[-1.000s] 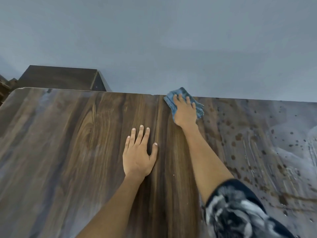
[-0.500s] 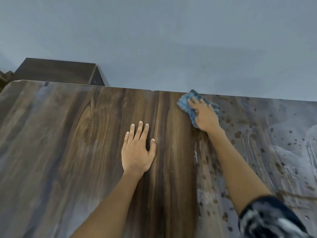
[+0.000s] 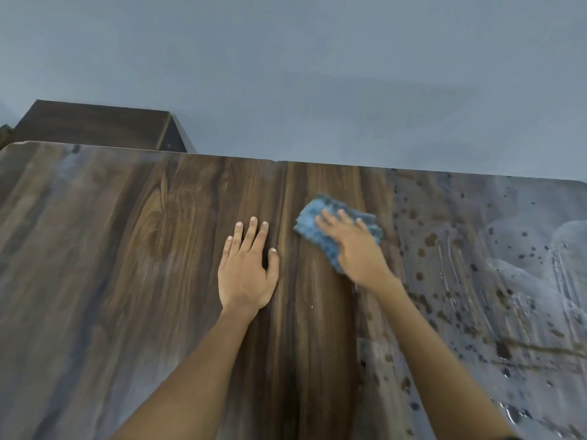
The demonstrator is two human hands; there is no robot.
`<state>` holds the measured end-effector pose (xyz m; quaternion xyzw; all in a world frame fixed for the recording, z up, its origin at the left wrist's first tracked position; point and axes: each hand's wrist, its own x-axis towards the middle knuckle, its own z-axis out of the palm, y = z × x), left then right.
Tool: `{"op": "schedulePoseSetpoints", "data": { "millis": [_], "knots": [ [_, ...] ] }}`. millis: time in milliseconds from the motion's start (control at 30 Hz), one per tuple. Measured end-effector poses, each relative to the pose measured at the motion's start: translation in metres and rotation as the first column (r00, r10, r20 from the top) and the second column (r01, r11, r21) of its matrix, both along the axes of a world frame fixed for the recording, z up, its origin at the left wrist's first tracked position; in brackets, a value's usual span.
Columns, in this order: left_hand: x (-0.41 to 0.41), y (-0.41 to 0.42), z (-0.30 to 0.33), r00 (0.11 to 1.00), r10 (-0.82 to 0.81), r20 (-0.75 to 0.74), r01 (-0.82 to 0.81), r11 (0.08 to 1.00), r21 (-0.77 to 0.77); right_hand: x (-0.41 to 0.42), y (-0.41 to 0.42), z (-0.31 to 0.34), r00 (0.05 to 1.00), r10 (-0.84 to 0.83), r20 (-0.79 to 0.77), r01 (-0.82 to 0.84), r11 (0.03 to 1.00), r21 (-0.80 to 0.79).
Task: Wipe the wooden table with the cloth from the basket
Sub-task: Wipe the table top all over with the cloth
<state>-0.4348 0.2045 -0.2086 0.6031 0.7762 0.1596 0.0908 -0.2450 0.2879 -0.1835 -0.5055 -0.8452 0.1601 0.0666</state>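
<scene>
A: Nearest, what is each hand doing?

B: The left hand lies flat on the wooden table, fingers straight, holding nothing. Just beyond, the right hand presses the blue cloth onto the boards, fingers spread over it; it is blurred, so whether the thumb hooks the fabric I can't tell.

A: How far along?

B: Roughly half, I'd judge: the left and middle look clean, but the right side carries grey film, spots and droplets.

A: Room to move?

B: Open surface rightward; the far edge sits near the wall, with a dark cabinet beyond the left corner.
</scene>
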Motion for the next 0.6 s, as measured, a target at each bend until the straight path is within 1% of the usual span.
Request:
{"op": "schedulePoseSetpoints", "data": {
  "millis": [100, 167, 200, 233, 300, 367, 433, 500, 567, 600],
  "knots": [
    [0.0, -0.001, 0.001, 1.0, 0.003, 0.002, -0.003, 1.0, -0.002, 0.006, 0.049, 0.002, 0.98, -0.191, 0.062, 0.192, 0.981, 0.001],
    [0.0, -0.001, 0.002, 1.0, 0.002, 0.013, -0.002, 1.0, -0.005, -0.008, 0.069, 0.003, 0.963, -0.239, 0.124, 0.238, 0.971, 0.023],
    [0.0, 0.0, 0.002, 1.0, 0.005, 0.019, -0.005, 1.0, -0.007, -0.018, 0.069, 0.003, 0.965, -0.219, 0.143, 0.217, 0.976, 0.031],
    [0.0, -0.001, 0.002, 1.0, 0.008, 0.022, -0.008, 1.0, -0.007, -0.027, 0.063, 0.004, 0.976, -0.165, 0.141, 0.164, 0.986, 0.019],
    [0.0, -0.001, 0.002, 1.0, 0.007, 0.025, -0.007, 1.0, 0.001, -0.036, 0.03, 0.006, 0.995, -0.014, 0.094, 0.016, 1.0, -0.016],
    [0.0, -0.001, 0.002, 1.0, 0.002, 0.027, -0.002, 1.0, 0.002, -0.028, -0.017, 0.006, 0.994, 0.09, 0.053, -0.09, 0.996, -0.014],
    [0.0, -0.002, 0.001, 1.0, -0.004, 0.024, 0.004, 1.0, -0.006, -0.005, -0.06, 0.005, 0.99, 0.125, 0.059, -0.124, 0.992, -0.023],
    [0.0, -0.004, 0.001, 1.0, -0.003, 0.016, 0.003, 1.0, -0.006, 0.025, -0.077, 0.004, 0.996, 0.076, 0.043, -0.075, 0.997, -0.02],
    [0.002, -0.007, 0.001, 1.0, 0.011, 0.017, -0.011, 1.0, -0.006, 0.044, -0.061, 0.004, 0.997, -0.071, -0.015, 0.07, 0.997, -0.034],
    [0.004, -0.01, 0.0, 1.0, 0.021, 0.019, -0.021, 1.0, -0.008, 0.047, -0.046, 0.002, 0.991, -0.137, -0.011, 0.136, 0.99, -0.024]
  ]
}}
